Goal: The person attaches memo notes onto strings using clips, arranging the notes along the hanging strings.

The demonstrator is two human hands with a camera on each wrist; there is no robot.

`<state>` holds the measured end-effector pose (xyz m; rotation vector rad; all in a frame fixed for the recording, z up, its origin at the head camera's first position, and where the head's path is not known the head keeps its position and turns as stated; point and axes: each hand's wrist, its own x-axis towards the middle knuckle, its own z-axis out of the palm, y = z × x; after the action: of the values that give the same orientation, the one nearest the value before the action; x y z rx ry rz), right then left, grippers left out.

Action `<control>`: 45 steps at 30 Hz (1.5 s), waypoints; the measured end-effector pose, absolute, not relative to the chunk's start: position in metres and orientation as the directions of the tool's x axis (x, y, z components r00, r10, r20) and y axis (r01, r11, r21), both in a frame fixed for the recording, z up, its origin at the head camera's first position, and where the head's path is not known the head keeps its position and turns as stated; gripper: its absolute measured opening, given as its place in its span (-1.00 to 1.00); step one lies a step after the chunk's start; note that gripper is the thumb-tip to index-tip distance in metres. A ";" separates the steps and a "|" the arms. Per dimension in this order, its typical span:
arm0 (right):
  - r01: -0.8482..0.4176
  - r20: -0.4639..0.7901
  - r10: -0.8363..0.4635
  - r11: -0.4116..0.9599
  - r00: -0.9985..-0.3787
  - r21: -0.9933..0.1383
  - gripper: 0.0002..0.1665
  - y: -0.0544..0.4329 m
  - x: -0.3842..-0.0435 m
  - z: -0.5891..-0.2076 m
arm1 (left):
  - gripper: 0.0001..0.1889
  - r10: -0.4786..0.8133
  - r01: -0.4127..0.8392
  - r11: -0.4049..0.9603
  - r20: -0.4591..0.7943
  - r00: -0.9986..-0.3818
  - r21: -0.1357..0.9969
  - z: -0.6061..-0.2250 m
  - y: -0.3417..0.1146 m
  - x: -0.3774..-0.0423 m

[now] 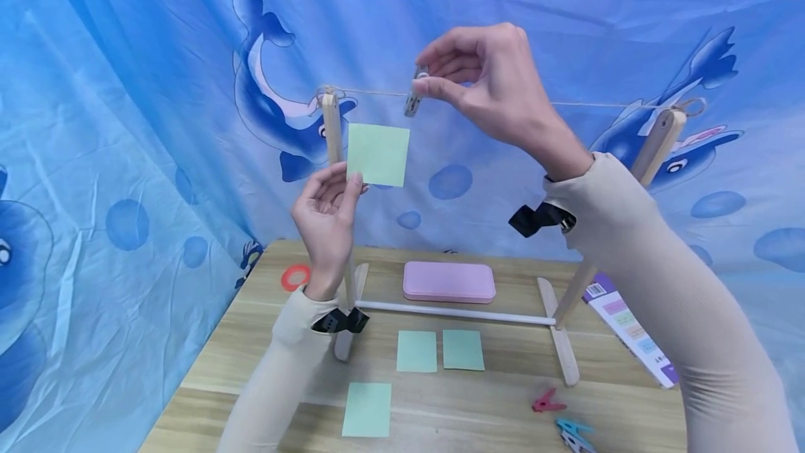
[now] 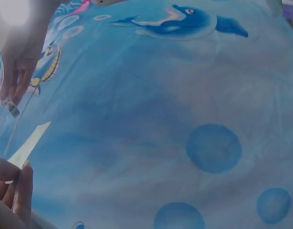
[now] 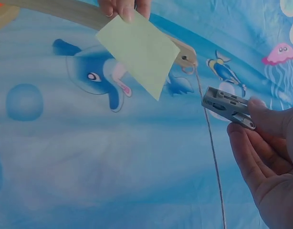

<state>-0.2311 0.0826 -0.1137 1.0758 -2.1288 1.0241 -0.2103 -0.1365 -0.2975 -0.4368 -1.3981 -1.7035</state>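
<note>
My left hand (image 1: pixel 328 205) pinches a pale green sticky note (image 1: pixel 379 154) by its lower left corner, holding it up just below the string (image 1: pixel 371 93). Between thumb and fingertips, my right hand (image 1: pixel 497 82) grips a grey clothespin (image 1: pixel 412 93). The pin hangs jaw-end down at the string, above and right of the note. In the right wrist view the clothespin (image 3: pixel 228 108) overlaps the string (image 3: pixel 211 138), apart from the note (image 3: pixel 139 55); whether the string sits inside its jaws I cannot tell. The left wrist view catches the note (image 2: pixel 29 145) nearly edge-on.
Two wooden posts (image 1: pixel 332 128) carry the string, joined low down by a white rod (image 1: pixel 453 312). On the table lie several green notes (image 1: pixel 367 410), a pink case (image 1: pixel 449 282), a red ring (image 1: pixel 295 277), a red clothespin (image 1: pixel 548 401), a blue clothespin (image 1: pixel 572 428) and a printed packet (image 1: pixel 632 331).
</note>
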 end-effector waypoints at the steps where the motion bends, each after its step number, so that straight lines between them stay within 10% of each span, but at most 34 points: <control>1: -0.834 0.730 -0.421 0.391 -0.538 -0.389 -0.76 0.081 -0.232 -0.112 | -0.75 -0.401 0.790 0.009 0.726 -0.558 0.613 -0.296 -0.136 -0.211; 45: -0.829 0.719 -0.415 0.329 -0.558 -0.453 -0.84 0.038 -0.261 -0.107 | -0.78 -0.482 0.713 -0.271 0.551 -0.682 0.646 -0.262 -0.121 -0.217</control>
<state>-0.2614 0.0379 -0.1073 1.0915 -2.1184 1.1421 -0.2168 -0.1206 -0.2616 -0.3152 -1.1992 -2.0121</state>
